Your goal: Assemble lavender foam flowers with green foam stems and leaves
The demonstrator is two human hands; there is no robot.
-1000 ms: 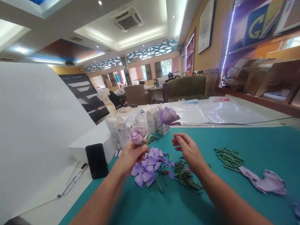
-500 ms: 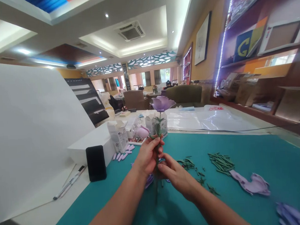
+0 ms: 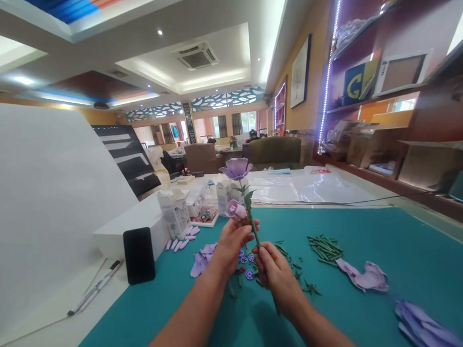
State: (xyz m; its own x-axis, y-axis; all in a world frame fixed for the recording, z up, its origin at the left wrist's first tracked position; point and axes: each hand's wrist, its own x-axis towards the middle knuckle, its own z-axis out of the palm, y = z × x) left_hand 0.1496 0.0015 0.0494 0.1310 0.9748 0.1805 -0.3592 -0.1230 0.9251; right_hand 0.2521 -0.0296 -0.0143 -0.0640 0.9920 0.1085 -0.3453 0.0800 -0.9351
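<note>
An artificial flower (image 3: 237, 169) with an open lilac bloom stands nearly upright above the mat, its green stem leaning and running down between my hands. A pink-lilac bud (image 3: 236, 210) juts out beside the stem, below the leaves. My left hand (image 3: 234, 245) is closed just under the bud, thumb and fingers around the stem of the flower. Lower down, my right hand (image 3: 274, 269) grips the same stem, whose end shows beneath it. Purple petal pieces (image 3: 203, 259) and small round purple parts (image 3: 249, 274) lie beyond and below my hands, partly hidden by them.
A green mat (image 3: 360, 321) covers the near table. To the right lie green stem pieces (image 3: 325, 248), a lilac petal strip (image 3: 364, 277) and purple petals (image 3: 426, 326). Leftward stand a black phone-like slab (image 3: 139, 255) and white boxes (image 3: 174, 212); pens (image 3: 94, 289) lie nearby.
The flower has turned and its stem now leans, bloom to the left. The bud has swung from the left side towards me. My right hand has moved lower, wrapping the stem. The view has shifted right.
</note>
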